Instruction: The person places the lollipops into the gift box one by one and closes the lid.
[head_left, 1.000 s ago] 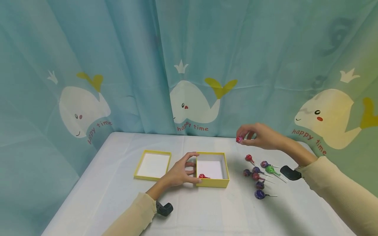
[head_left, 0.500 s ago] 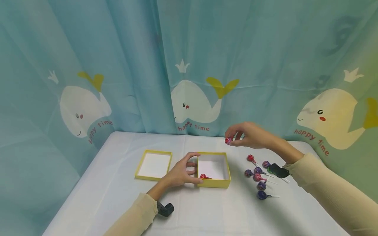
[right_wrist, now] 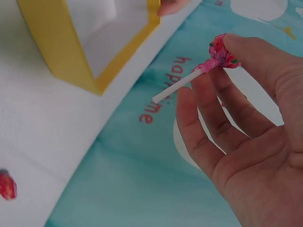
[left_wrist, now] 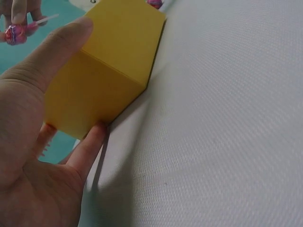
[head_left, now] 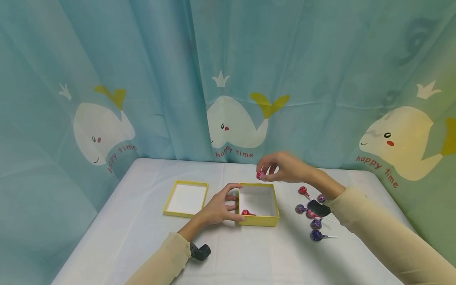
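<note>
My right hand [head_left: 285, 168] pinches a pink and red wrapped lollipop [head_left: 260, 175] by its candy end, above the far edge of the box. In the right wrist view the lollipop's white stick [right_wrist: 176, 90] points away from the fingers. The yellow box [head_left: 258, 221] sits uncovered on the table, with a red lollipop [head_left: 246, 213] lying in its front left corner. My left hand [head_left: 217, 208] grips the box at its left side, thumb on the front wall and a finger at the back corner. The left wrist view shows the thumb [left_wrist: 61, 45] against the yellow cardboard.
A shallow yellow-rimmed lid [head_left: 185, 198] lies left of the box, inside up. Right of the box several lollipops are spread out, among them a red one [head_left: 303, 190] and a dark blue one [head_left: 316, 235]. A whale-print curtain [head_left: 160, 79] hangs behind the white table [head_left: 242, 257].
My right hand has carried the lollipop leftward, from above the loose lollipops to over the box's far edge. My left hand keeps its grip on the box.
</note>
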{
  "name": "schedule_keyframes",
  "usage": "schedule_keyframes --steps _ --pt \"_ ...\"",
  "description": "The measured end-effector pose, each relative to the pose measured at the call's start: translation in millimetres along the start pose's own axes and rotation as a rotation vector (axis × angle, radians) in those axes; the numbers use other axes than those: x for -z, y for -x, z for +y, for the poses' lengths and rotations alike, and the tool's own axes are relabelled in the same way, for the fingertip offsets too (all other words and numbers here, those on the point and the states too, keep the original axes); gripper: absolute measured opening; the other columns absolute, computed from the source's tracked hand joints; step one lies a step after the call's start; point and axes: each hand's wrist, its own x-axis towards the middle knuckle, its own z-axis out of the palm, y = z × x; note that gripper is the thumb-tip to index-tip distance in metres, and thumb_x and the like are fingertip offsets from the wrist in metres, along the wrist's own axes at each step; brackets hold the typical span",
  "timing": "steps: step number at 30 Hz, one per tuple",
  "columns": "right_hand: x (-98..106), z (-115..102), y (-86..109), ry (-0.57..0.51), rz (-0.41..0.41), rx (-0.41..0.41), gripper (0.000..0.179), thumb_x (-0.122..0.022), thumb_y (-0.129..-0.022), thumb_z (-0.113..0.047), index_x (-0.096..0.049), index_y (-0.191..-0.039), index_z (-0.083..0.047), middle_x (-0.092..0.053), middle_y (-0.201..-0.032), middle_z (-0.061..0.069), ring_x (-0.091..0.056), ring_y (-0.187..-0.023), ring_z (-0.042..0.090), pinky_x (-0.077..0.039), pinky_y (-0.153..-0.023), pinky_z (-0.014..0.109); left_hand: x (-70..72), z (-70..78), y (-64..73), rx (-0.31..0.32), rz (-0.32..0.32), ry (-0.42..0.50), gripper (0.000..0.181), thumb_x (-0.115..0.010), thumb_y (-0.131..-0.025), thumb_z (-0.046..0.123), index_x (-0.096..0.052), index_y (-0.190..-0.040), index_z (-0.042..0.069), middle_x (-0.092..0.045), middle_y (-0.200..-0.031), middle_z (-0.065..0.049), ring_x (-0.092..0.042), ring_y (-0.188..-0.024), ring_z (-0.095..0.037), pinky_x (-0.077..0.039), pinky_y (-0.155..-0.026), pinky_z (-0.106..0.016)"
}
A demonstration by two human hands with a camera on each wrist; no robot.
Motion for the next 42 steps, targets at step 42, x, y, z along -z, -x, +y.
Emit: schedule_keyframes --steps 42 --pt "-102 22 -13.1 -0.057 -0.167 -0.055 0.015 -0.078 -0.09 -0.005 -0.071 -0.1 -0.013 -0.073 -0.093 0.001 -0.068 -0.083 0.009 -0.059 -0.076 0.022 -1.0 -0.4 0.8 -0.005 0.004 -0.008 0.088 -0.092 -0.078 0.018 -0.041 -0.15 0.028 -0.046 -0.149 -0.011 -0.057 -0.129 -0.026 -0.056 -0.1 -0.034"
